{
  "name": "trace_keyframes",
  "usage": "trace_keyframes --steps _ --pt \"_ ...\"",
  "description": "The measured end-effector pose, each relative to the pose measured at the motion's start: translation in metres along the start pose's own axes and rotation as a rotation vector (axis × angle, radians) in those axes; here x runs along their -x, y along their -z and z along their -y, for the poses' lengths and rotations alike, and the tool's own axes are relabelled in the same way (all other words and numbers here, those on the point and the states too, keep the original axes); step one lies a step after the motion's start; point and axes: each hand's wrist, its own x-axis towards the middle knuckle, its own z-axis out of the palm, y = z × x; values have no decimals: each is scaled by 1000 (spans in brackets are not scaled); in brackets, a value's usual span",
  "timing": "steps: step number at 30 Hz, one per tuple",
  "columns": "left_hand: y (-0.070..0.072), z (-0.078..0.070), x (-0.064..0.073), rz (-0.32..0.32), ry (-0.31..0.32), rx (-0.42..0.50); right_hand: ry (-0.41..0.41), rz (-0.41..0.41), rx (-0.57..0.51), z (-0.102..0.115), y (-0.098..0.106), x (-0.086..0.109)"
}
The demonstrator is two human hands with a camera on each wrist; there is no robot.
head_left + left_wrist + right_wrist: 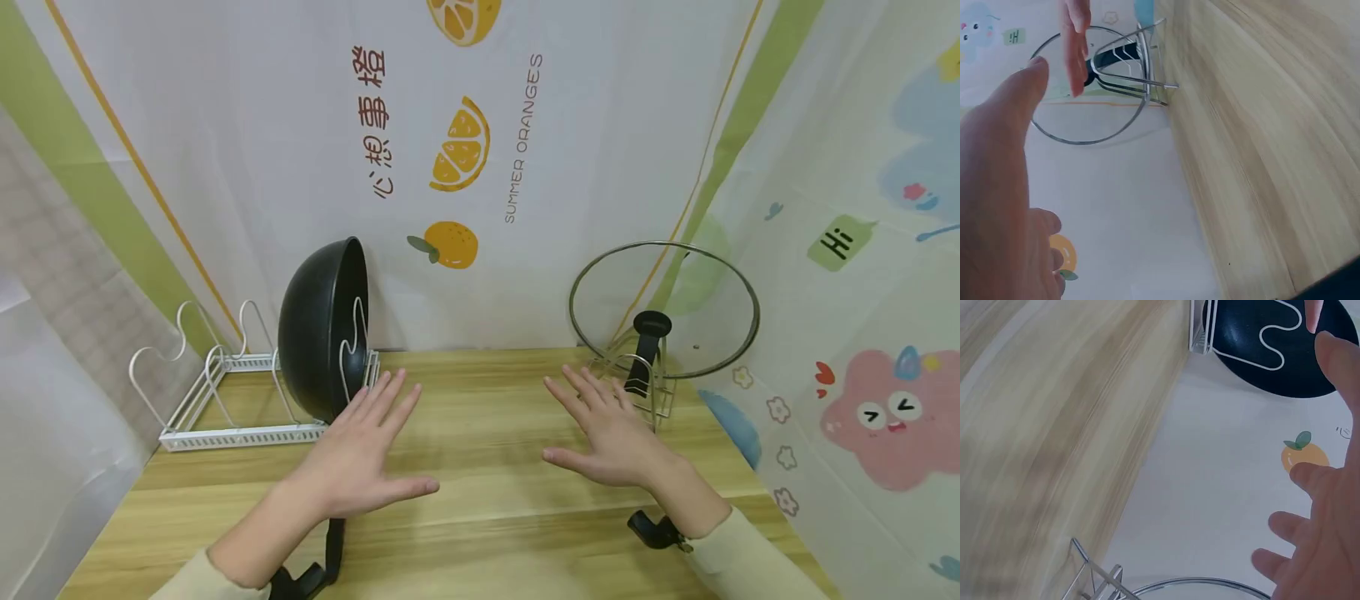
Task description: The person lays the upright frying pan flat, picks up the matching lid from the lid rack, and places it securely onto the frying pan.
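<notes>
My left hand (352, 462) is held over the table with fingers spread and thumb out, holding nothing. Just beyond its fingertips a black wok (311, 325) stands on its side in a white wire rack (247, 437). A black bar (335, 546) shows below that hand; whether it joins the wok is hidden. My right hand (611, 437) is likewise spread, with nothing in it. Behind it a glass lid with a metal rim (750, 333) and black knob (652, 323) stands upright in a small wire stand (663, 396). In the right wrist view, the wok's dark inside (1241, 337) faces the lid.
The wood-grain table (480, 467) reaches back to a white curtain (622, 125) printed with oranges. A patterned sheet (847, 317) hangs along the right side. Black wrist gear (654, 531) sits under my right wrist.
</notes>
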Motion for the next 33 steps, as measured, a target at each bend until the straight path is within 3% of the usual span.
trace_keyframes --steps 4,6,11,16,19,24,28,33 --pt "11 -2 9 -44 -17 65 -14 -24 -61 5 0 -1" --pt "17 -3 17 -76 -20 127 -40 -24 -167 8 0 -3" --pt "32 -1 42 -201 24 340 -110 27 -638 23 -4 -17" --pt "37 7 73 -285 153 504 -147 137 -1069 50 -14 -39" --pt "32 15 92 -261 258 574 -157 197 -1219 71 -22 -54" --pt "12 23 114 -136 486 679 -173 279 -1351 101 -42 -79" --pt "-6 23 120 -27 631 750 -211 329 -1455 123 -61 -97" --pt "-20 19 120 45 721 833 -256 382 -1524 153 -80 -116"
